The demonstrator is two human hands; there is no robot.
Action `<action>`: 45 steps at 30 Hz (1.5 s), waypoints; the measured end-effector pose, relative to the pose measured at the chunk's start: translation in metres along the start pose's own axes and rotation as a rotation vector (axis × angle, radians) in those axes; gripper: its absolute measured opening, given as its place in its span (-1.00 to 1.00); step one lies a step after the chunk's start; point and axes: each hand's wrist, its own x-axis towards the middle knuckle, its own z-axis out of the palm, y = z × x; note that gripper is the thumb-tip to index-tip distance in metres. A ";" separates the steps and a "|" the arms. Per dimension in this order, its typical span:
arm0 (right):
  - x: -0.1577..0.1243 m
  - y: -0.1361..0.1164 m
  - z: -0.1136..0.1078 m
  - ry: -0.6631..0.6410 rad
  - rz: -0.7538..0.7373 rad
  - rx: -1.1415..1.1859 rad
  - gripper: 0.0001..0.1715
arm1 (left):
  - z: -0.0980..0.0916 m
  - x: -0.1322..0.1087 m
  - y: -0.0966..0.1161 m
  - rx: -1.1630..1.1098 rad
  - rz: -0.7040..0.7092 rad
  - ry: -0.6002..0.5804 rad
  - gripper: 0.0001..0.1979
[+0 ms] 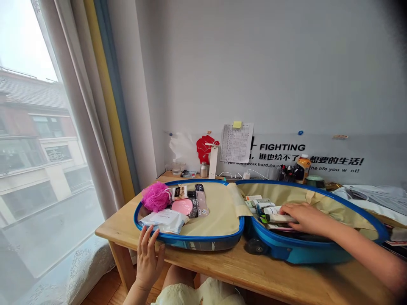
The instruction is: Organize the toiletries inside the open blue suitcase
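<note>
An open blue suitcase [203,242] with a cream lining lies on the wooden table. At the near rim of its left half rests my left hand [149,256], fingers stretched out and apart, next to a white soft pack of wipes [167,220]. Behind that pack are a magenta bath puff [156,196], a pink oval item [182,207], a pack of cotton swabs [180,192] and flat packages [201,200]. In the right half, my right hand [305,217] has its fingers and thumb around a pale tube [280,218] with a dark cap, among several white bottles [259,203].
Along the wall stand an orange-labelled bottle [302,167], a green-lidded jar [315,182], a small metallic bottle [203,170] and a white upright stand [213,162]. Papers and bags [365,197] lie at the right. Curtains [79,106] and a window are at the left.
</note>
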 end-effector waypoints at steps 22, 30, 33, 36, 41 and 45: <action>0.085 -0.193 -0.024 -0.135 -0.375 0.182 -0.43 | 0.000 0.000 0.001 0.004 0.003 -0.003 -0.44; 0.109 -0.221 -0.001 -0.224 -0.443 0.139 -0.40 | 0.002 -0.002 0.000 0.002 -0.002 0.000 -0.46; 0.110 -0.222 0.003 -0.208 -0.458 0.138 -0.38 | 0.002 -0.003 -0.001 0.005 -0.016 -0.006 -0.46; 0.108 -0.222 0.002 -0.180 -0.472 0.153 -0.38 | 0.002 -0.002 -0.001 0.005 -0.011 -0.003 -0.46; 0.108 -0.186 -0.029 -0.073 -0.424 0.223 -0.38 | 0.001 -0.001 -0.001 0.000 0.001 -0.004 -0.44; 0.104 -0.111 -0.059 0.018 -0.249 0.239 -0.53 | 0.001 -0.001 0.000 -0.006 -0.003 0.001 -0.43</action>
